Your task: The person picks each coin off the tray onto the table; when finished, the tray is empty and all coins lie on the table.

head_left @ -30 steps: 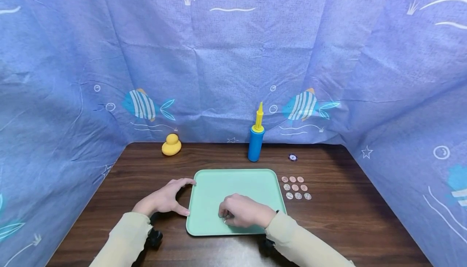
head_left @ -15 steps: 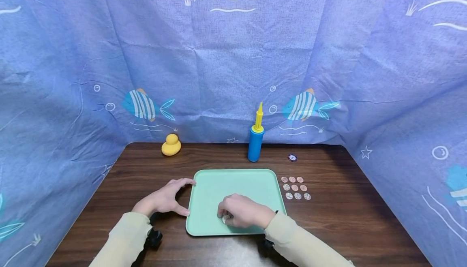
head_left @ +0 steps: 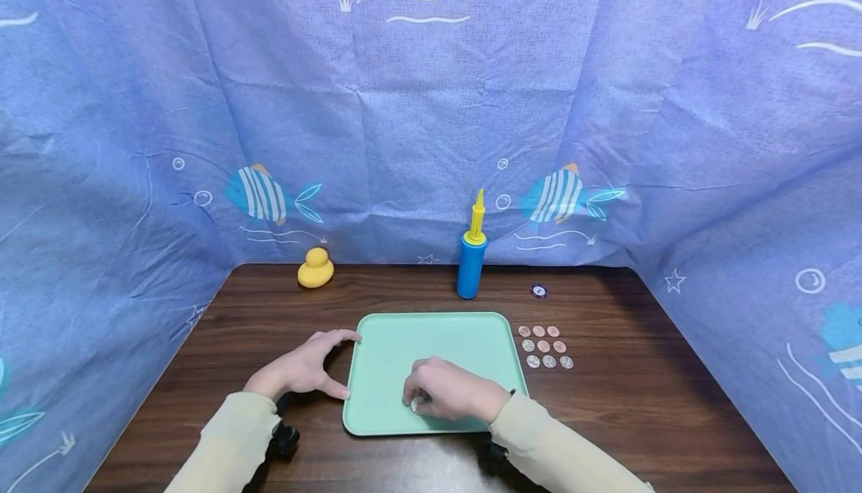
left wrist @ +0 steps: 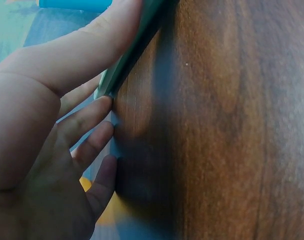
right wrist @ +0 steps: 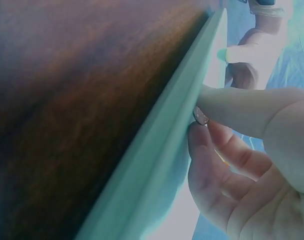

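Note:
A pale green tray (head_left: 431, 336) lies on the table. Over its lower middle, my right hand (head_left: 450, 390) pinches a silvery coin (head_left: 417, 405) between thumb and fingers. In the right wrist view, the coin (right wrist: 200, 116) stands tilted between the thumb and a finger, close to the tray's rim (right wrist: 192, 95) in that view. At the tray's left side, my left hand (head_left: 306, 364) is spread, with thumb and fingertips touching the edge. The left wrist view shows the fingers (left wrist: 87, 120) of that hand extended along the tray's side, near the tabletop.
Right of the tray, several coins (head_left: 543, 346), coppery and silvery, lie in rows. Behind them is a dark-rimmed poker chip (head_left: 539, 291). A blue and yellow hand pump (head_left: 472, 265) stands behind the tray; a yellow rubber duck (head_left: 316, 268) sits at back left.
The coin in my right hand has turned slightly and shows more of its face than a second ago. My left hand and the tray have stayed put.

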A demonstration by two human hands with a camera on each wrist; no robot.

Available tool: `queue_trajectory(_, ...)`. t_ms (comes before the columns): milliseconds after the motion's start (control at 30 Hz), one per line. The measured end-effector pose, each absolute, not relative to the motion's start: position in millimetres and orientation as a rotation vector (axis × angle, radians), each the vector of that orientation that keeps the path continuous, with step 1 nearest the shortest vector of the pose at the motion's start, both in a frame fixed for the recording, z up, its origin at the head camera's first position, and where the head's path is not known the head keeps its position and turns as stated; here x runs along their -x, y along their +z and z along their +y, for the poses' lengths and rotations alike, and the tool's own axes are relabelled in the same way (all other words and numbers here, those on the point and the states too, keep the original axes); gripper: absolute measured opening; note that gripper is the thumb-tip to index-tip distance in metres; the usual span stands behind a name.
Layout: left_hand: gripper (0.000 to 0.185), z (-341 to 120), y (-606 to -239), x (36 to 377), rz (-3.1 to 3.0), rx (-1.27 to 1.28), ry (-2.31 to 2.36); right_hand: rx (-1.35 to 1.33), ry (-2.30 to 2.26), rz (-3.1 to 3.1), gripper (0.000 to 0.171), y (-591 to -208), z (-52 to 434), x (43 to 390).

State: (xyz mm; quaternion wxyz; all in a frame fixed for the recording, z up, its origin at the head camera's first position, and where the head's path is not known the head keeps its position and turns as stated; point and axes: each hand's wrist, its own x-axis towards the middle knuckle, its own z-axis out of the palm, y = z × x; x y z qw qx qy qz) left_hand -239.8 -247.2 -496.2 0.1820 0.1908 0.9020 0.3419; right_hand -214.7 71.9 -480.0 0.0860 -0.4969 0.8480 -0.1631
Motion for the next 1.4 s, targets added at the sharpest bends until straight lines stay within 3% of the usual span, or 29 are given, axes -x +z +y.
queue_trajectory(1400, 0.094, -245, -495, 239, 2.551, -0.537, 0.967, 1.266, -0.906, 2.485, 0.008, -487, 116, 228)
